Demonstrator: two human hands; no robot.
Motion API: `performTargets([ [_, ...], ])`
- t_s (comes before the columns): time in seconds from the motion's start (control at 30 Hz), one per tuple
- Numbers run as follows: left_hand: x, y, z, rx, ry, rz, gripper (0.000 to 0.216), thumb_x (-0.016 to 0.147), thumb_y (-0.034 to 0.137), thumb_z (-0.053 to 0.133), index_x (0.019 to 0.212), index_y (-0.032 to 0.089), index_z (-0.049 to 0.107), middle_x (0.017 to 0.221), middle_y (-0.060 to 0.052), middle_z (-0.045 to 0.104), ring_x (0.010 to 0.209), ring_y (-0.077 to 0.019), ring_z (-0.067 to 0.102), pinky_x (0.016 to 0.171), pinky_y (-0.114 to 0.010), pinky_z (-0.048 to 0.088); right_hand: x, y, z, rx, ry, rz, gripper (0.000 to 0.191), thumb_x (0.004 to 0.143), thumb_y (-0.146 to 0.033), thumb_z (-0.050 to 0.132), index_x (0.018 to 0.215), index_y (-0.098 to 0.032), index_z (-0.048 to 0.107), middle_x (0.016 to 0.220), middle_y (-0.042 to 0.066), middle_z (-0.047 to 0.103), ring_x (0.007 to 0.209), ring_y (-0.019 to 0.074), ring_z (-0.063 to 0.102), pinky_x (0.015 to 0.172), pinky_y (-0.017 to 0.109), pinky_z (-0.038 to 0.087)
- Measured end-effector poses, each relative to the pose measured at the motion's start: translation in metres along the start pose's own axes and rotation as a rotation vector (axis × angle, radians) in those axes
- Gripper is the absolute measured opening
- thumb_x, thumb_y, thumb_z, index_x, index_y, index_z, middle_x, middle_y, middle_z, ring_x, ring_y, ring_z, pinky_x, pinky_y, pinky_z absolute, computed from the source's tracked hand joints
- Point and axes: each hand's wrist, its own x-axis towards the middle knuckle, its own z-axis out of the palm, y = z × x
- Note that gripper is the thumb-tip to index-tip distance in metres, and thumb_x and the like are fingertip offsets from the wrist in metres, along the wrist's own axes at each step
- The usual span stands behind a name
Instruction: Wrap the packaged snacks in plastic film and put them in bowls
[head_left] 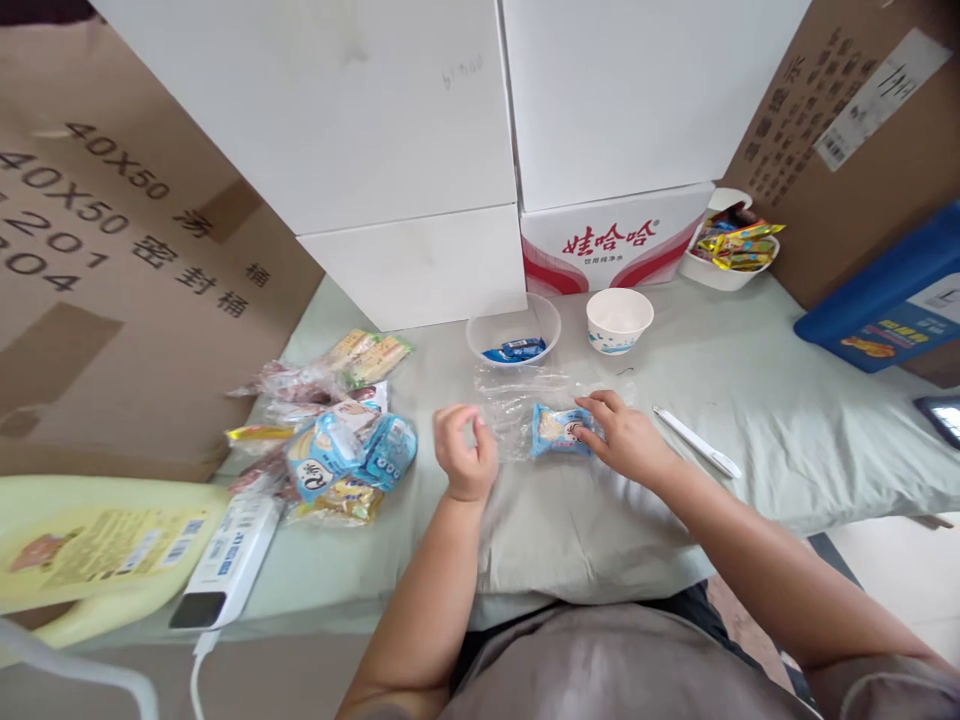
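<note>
A light-blue wrapped snack packet (561,430) lies on a clear plastic bag (504,425) spread flat on the cloth. My right hand (626,435) grips the packet's right end, thumb on its face and fingertips at its upper corner. To the left of the packet, apart from it, my left hand (463,455) is raised with its fingers curled into a loose fist; I see nothing in it. Behind the bag stand a translucent bowl (480,335) with blue packets inside and a white paper cup (619,315).
A heap of wrapped snacks (322,440) lies at left, near a white power bank (232,555) with a cable and a yellow jug (97,550). A white utility knife (697,442) lies at right. Boxes (615,240) wall the back; a snack-filled container (724,272) and blue bottle (885,300) stand far right.
</note>
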Motion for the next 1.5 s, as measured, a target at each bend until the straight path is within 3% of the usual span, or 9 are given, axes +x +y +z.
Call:
performTargets([
  [0.13, -0.014, 0.011, 0.016, -0.132, -0.508, -0.035, 0.029, 0.096, 0.035, 0.043, 0.114, 0.020, 0.060, 0.106, -0.010, 0.067, 0.096, -0.0199, 0.063, 0.082, -0.035, 0.052, -0.018, -0.006, -0.009, -0.014, -0.116, 0.093, 0.038, 0.098, -0.033, 0.039, 0.128, -0.017, 0.057, 0.109, 0.012, 0.070, 0.090, 0.0247, 0.068, 0.071, 0.033, 0.048],
  [0.23, -0.018, 0.007, 0.028, -0.135, -0.618, -0.236, 0.035, 0.094, 0.042, 0.047, 0.116, 0.019, 0.061, 0.092, -0.007, 0.070, 0.082, -0.0190, 0.066, 0.075, -0.033, 0.052, -0.031, -0.011, -0.018, 0.034, -0.236, 0.042, 0.028, 0.096, -0.033, 0.044, 0.110, -0.022, 0.066, 0.092, 0.006, 0.074, 0.080, 0.0218, 0.068, 0.067, 0.029, 0.043],
  [0.5, -0.011, 0.022, 0.021, -0.312, -0.520, -0.554, 0.026, 0.072, 0.033, 0.072, 0.095, 0.020, 0.068, 0.070, 0.002, 0.065, 0.058, -0.0102, 0.056, 0.059, -0.023, 0.046, -0.042, -0.006, -0.011, 0.203, -0.423, -0.119, 0.014, 0.088, -0.027, 0.056, 0.083, -0.024, 0.068, 0.079, 0.000, 0.072, 0.071, 0.0171, 0.063, 0.061, 0.026, 0.035],
  [0.7, 0.067, 0.021, 0.018, -0.634, -0.286, -0.647, 0.036, 0.064, 0.037, 0.077, 0.089, 0.018, 0.059, 0.067, 0.003, 0.060, 0.052, -0.0084, 0.054, 0.048, -0.019, 0.042, -0.042, -0.001, 0.001, 0.216, -0.353, -0.052, 0.015, 0.088, -0.028, 0.054, 0.083, -0.023, 0.068, 0.077, 0.001, 0.070, 0.068, 0.0169, 0.061, 0.059, 0.027, 0.032],
  [0.87, 0.114, 0.012, 0.028, -0.336, -0.153, -0.518, 0.044, 0.067, 0.035, 0.074, 0.103, 0.019, 0.053, 0.082, 0.002, 0.061, 0.059, -0.0098, 0.059, 0.054, -0.021, 0.047, -0.048, -0.005, 0.001, 0.196, -0.323, -0.038, 0.016, 0.090, -0.027, 0.051, 0.087, -0.022, 0.067, 0.080, 0.002, 0.070, 0.071, 0.0172, 0.062, 0.061, 0.027, 0.033],
  [0.93, 0.103, 0.019, 0.023, -0.209, -0.272, -0.352, 0.032, 0.075, 0.036, 0.068, 0.099, 0.018, 0.057, 0.085, 0.000, 0.062, 0.065, -0.0110, 0.059, 0.062, -0.024, 0.050, -0.052, -0.007, 0.002, 0.181, -0.326, -0.050, 0.016, 0.091, -0.030, 0.052, 0.092, -0.021, 0.065, 0.083, 0.003, 0.070, 0.074, 0.0176, 0.062, 0.063, 0.027, 0.035],
  [1.13, 0.028, 0.040, -0.017, 0.017, -1.186, 0.246, 0.032, 0.072, 0.030, 0.076, 0.101, 0.022, 0.065, 0.116, -0.007, 0.064, 0.123, -0.0304, 0.049, 0.107, -0.050, 0.036, -0.065, -0.004, -0.002, 0.047, -0.328, -0.110, 0.022, 0.084, -0.037, 0.065, 0.097, -0.019, 0.066, 0.094, 0.007, 0.068, 0.087, 0.0226, 0.061, 0.073, 0.032, 0.040],
  [1.3, 0.008, 0.034, -0.053, 0.144, -1.275, 0.157, 0.009, 0.077, 0.013, 0.064, 0.076, 0.020, 0.059, 0.106, -0.005, 0.063, 0.113, -0.0248, 0.052, 0.100, -0.042, 0.041, -0.077, 0.007, -0.018, 0.026, -0.191, -0.319, 0.006, 0.082, -0.020, 0.062, 0.076, -0.018, 0.063, 0.102, 0.009, 0.065, 0.107, 0.0276, 0.054, 0.094, 0.042, 0.036],
  [1.5, 0.013, 0.042, -0.086, 0.050, -1.542, -0.219, 0.006, 0.082, 0.020, 0.054, 0.076, 0.020, 0.055, 0.079, 0.002, 0.061, 0.075, -0.0142, 0.054, 0.068, -0.025, 0.041, -0.088, 0.009, -0.042, 0.174, -0.475, -0.281, 0.012, 0.085, -0.016, 0.052, 0.090, -0.018, 0.063, 0.084, 0.005, 0.067, 0.076, 0.0182, 0.060, 0.066, 0.029, 0.041],
])
